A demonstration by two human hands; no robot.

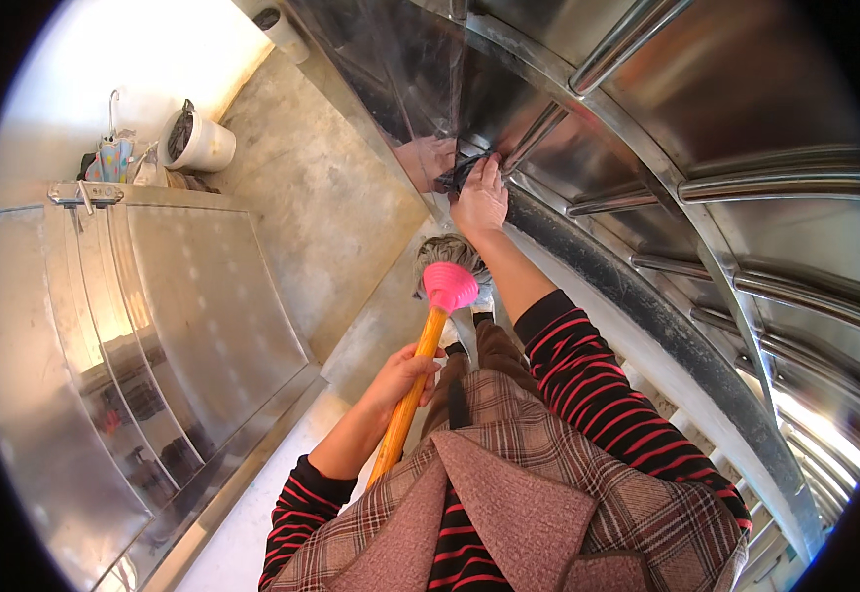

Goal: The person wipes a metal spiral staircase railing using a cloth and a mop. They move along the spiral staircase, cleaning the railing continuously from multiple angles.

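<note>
My left hand [400,377] is wrapped around the wooden handle [397,433] of a mop. A bright pink ribbed plastic collar [450,286] joins that handle to the grey string mop head [441,253], which is down at the floor by my shoes. Farther forward, my right hand [483,200] holds a dark crumpled cloth [459,175] at the corner between a shiny metal panel [393,89] and the base of a metal railing. The panel mirrors my right hand. My fingers partly cover the cloth.
Polished steel railing bars [778,185] and a curved dark ledge [622,288] run along the right. At left stands a metal door [193,266] with a handle plate [86,194]. A white bucket [208,144] and a polka-dot umbrella [110,161] are beyond it on the concrete floor [312,192].
</note>
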